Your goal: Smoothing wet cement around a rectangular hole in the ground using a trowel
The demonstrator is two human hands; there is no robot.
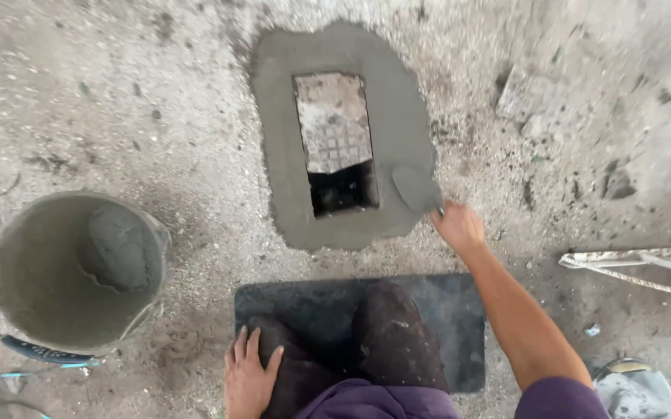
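My right hand (pixel 458 226) grips a trowel (pixel 416 188) whose grey blade lies on the wet cement border (pixel 397 116) around a rectangular floor opening (pixel 335 143). A tiled slab shows inside the opening, with a dark gap at its near end. My left hand (pixel 249 380) rests flat on my left knee, fingers apart. I kneel on a dark mat (pixel 460 326).
A bucket (pixel 48 295) holding wet cement stands at the left. A rope or strap (pixel 638 268) lies on the rough concrete floor at the right. A shoe tip (pixel 634 388) shows at the bottom right. Blue cord lies at the bottom left.
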